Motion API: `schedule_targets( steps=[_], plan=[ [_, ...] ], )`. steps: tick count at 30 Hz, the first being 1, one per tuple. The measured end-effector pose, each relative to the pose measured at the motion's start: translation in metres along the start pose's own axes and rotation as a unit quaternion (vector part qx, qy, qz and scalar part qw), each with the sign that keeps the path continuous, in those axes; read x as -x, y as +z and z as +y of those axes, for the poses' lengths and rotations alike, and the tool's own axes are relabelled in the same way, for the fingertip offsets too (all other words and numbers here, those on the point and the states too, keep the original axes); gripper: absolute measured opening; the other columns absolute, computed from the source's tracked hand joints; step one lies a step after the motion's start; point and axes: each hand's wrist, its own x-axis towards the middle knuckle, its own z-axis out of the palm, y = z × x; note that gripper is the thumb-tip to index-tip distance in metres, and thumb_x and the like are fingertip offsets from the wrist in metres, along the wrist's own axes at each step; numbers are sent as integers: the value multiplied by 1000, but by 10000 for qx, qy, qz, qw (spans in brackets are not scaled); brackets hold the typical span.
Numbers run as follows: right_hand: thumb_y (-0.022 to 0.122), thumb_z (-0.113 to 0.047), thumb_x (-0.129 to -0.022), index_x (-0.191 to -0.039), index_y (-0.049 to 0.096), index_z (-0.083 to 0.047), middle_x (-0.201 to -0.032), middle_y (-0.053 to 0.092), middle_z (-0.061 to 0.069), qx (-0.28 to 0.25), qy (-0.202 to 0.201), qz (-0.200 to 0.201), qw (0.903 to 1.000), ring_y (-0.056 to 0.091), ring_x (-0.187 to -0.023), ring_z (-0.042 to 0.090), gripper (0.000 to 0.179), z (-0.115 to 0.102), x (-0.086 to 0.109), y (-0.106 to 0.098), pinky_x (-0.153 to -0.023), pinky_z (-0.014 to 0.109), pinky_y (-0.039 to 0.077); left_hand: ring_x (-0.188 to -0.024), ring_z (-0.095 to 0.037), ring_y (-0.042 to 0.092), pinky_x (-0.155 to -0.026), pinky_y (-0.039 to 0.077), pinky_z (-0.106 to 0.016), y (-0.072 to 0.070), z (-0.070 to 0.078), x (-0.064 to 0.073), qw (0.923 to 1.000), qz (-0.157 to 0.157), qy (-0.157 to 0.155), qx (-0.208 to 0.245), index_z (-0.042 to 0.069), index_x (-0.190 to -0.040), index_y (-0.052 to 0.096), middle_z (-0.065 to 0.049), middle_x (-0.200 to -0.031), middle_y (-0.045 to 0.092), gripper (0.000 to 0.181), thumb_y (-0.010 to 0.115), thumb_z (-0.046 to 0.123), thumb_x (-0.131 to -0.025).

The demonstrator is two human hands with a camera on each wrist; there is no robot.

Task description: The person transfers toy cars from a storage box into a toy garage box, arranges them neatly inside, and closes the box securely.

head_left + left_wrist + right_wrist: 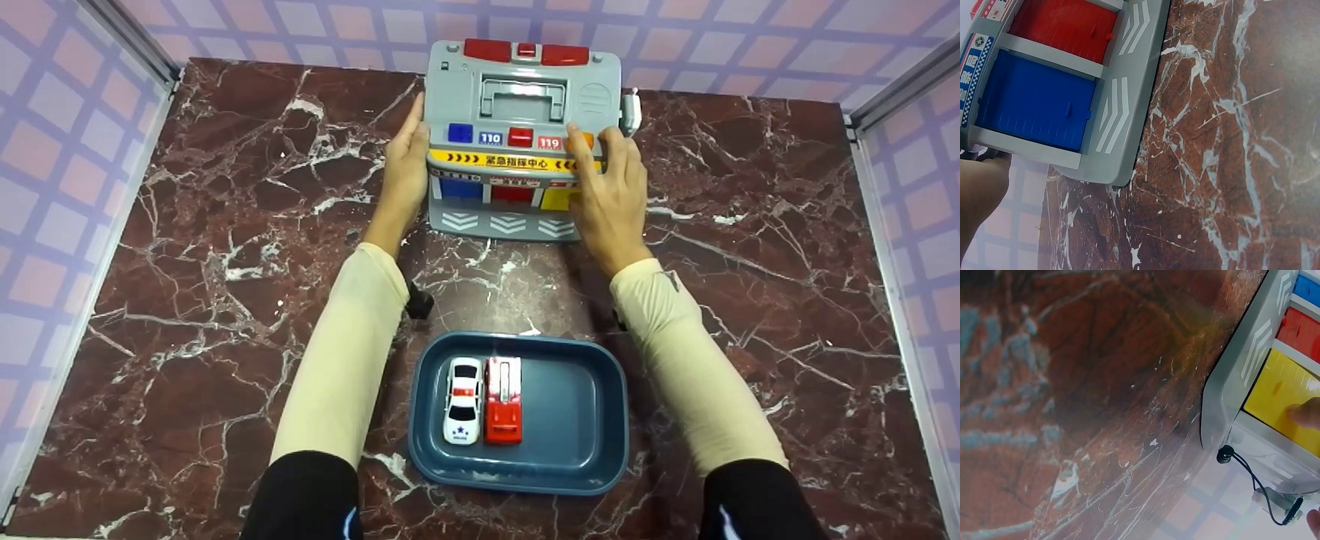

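A grey toy garage stands at the back of the table, with blue, red and yellow doors along its front. My left hand rests along its left side, near the blue door; some of its fingers are hidden. With the index finger, my right hand touches the orange button at the top's front right. The thumb lies against the yellow door. A white police car and a red fire truck lie side by side in a blue tray, away from both hands.
On the garage's right side sits a white part with a black cord. The top has a folded grey handle and red lights. Checked panels border the brown marbled table at the back and sides.
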Motion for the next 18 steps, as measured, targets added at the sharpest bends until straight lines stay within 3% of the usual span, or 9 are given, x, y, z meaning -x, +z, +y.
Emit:
schedule_targets(
  steps=[8, 18],
  plan=[
    [58, 9, -73, -147, 44, -23, -128, 50, 22, 101, 65, -12, 9999, 48, -115, 42, 82, -1, -1, 1, -93, 49, 47, -145, -10, 37, -117, 26, -15, 0, -3, 0, 9998, 54, 132, -105, 17, -158, 30, -3, -160, 38, 51, 41, 21, -109],
    [58, 7, -75, -145, 47, -22, -127, 51, 23, 220, 72, 104, 9997, 48, -115, 44, 77, -2, -1, 3, -87, 49, 49, -144, -8, 36, -116, 24, -13, 1, 0, -1, 10000, 37, -31, 50, 19, -158, 31, -1, -160, 38, 50, 39, 16, -109]
  ],
)
